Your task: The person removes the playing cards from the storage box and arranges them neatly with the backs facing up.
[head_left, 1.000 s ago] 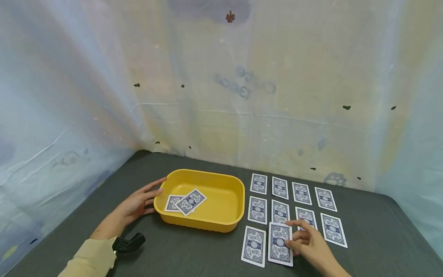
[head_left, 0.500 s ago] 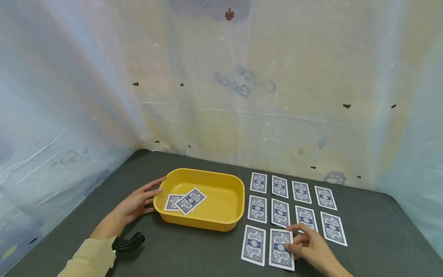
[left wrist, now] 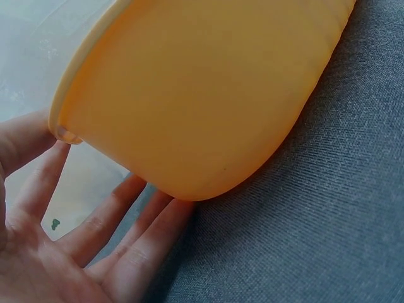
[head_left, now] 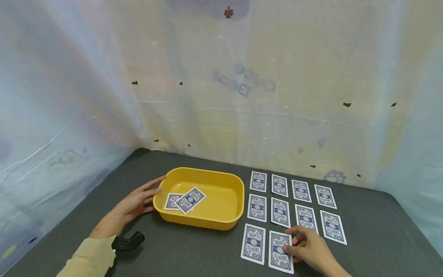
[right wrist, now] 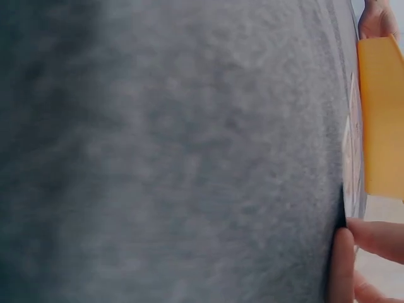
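My left hand (head_left: pixel 138 202) reaches to the left end of a yellow plastic basin (head_left: pixel 221 179), fingers spread and fairly straight. In the left wrist view its fingertips touch the outer wall of the basin and the rim. Two playing cards (head_left: pixel 191 200) lie overlapped, backs up, inside the basin. My right hand (head_left: pixel 309 248) pinches the right edge of a blue-backed playing card (head_left: pixel 279 254) in the nearest row, thumb on top. That card lies low at the table, slightly turned. Only the fingertips and a card edge show in the right wrist view.
Several more face-down cards (head_left: pixel 257 207) stand in rows right of the basin, one (head_left: pixel 253 244) directly left of the pinched card. Dark grey cloth (head_left: pixel 187 250) covers the table. A pale patterned curtain (head_left: pixel 277 96) hangs behind it.
My right hand has drawn the card a little toward the near edge and lowered it, uncovering the card behind. My left hand and the basin have stayed put.
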A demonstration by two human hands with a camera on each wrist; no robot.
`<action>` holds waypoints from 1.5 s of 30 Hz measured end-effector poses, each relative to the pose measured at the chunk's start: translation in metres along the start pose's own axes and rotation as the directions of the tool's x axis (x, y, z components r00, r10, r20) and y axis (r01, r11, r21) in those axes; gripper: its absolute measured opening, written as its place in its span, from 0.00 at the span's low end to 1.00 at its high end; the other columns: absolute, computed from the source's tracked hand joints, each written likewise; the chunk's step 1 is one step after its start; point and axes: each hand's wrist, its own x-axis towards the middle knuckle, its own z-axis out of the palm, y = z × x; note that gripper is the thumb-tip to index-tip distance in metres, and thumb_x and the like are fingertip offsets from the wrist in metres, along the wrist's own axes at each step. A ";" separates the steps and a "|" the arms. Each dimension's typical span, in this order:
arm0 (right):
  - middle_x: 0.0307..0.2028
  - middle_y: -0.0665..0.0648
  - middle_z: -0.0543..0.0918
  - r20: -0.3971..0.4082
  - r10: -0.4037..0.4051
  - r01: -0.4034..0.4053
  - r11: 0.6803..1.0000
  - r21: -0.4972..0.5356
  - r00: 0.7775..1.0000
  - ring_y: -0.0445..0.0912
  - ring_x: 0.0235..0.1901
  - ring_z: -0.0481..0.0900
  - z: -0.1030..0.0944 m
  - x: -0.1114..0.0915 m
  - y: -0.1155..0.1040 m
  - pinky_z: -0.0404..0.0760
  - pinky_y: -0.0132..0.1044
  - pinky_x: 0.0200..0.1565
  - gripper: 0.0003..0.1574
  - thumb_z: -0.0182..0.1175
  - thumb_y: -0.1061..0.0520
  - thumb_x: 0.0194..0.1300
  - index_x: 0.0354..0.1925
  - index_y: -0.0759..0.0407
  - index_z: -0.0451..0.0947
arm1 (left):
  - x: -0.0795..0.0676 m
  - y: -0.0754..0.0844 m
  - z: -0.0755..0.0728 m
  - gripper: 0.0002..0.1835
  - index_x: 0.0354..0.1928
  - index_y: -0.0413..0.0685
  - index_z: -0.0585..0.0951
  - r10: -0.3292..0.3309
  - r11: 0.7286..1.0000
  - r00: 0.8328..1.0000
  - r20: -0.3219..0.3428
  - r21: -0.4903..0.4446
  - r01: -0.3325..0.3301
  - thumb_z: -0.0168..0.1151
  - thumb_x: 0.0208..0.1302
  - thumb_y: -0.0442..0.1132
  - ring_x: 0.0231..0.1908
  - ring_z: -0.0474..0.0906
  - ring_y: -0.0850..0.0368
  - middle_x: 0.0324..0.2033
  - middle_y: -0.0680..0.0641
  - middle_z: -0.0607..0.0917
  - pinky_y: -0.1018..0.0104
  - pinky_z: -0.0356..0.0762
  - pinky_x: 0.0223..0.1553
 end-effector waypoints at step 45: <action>0.30 0.56 0.81 -0.028 -0.147 0.147 0.916 0.374 0.989 0.43 0.26 0.79 0.062 0.081 -0.129 0.84 0.42 0.37 0.16 0.66 0.62 0.58 0.44 0.69 0.80 | 0.001 -0.003 -0.001 0.37 0.76 0.63 0.50 0.013 1.000 1.000 -0.006 0.016 -0.013 0.53 0.70 0.54 0.63 0.67 0.52 0.75 0.43 0.49 0.53 0.74 0.57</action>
